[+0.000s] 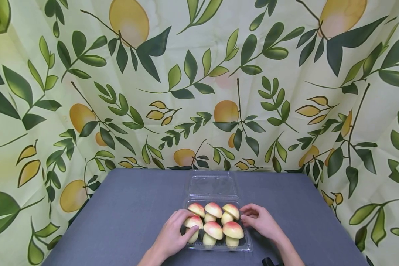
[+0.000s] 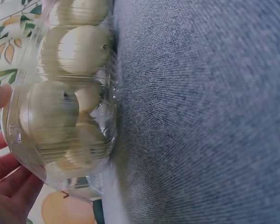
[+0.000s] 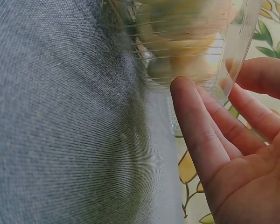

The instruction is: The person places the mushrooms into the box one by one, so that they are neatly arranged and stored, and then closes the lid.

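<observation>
A clear plastic clamshell container (image 1: 219, 249) lies on the table with its lid (image 1: 212, 186) folded back, away from me. Several cream mushroom-shaped pieces with red-tinged caps stand inside in two rows; one is the front-left mushroom (image 1: 193, 221). My left hand (image 1: 173, 232) rests at the container's left end, thumb and fingers spread at the rim beside that piece. In the left wrist view, its fingers (image 2: 25, 191) lie along the outside of the clear wall. My right hand (image 1: 262, 221) is at the right end, and a fingertip reaches the ribbed wall (image 3: 186, 53).
The container sits on a grey cloth-covered table (image 1: 136, 199). A leaf-and-fruit patterned curtain (image 1: 199, 92) hangs behind and along both sides. Close to my right forearm, a small black object (image 1: 267, 261) shows at the bottom edge.
</observation>
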Demonstrator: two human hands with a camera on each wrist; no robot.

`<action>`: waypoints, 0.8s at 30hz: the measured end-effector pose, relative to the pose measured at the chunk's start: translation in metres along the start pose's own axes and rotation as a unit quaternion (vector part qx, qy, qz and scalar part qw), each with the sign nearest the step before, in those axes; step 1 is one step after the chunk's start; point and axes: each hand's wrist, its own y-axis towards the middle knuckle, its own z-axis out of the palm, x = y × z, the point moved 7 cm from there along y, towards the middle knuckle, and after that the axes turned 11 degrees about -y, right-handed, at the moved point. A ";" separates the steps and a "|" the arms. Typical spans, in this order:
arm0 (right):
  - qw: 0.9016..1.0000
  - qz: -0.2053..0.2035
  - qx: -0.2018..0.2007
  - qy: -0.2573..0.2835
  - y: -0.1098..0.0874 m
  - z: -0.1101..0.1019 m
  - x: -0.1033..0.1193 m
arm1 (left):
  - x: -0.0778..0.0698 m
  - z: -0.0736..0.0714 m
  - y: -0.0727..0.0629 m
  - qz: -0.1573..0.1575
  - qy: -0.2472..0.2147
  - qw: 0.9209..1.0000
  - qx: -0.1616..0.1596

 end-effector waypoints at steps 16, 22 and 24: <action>1.000 0.004 -0.002 0.001 0.000 0.000 0.000 | -0.007 0.004 -0.004 0.018 0.038 0.999 0.029; 1.000 0.007 -0.002 0.003 -0.002 0.000 0.001 | -0.006 0.003 -0.003 0.012 0.037 0.999 0.027; 1.000 0.007 -0.003 0.000 -0.002 0.000 0.001 | -0.007 0.002 -0.003 0.016 0.033 0.999 0.023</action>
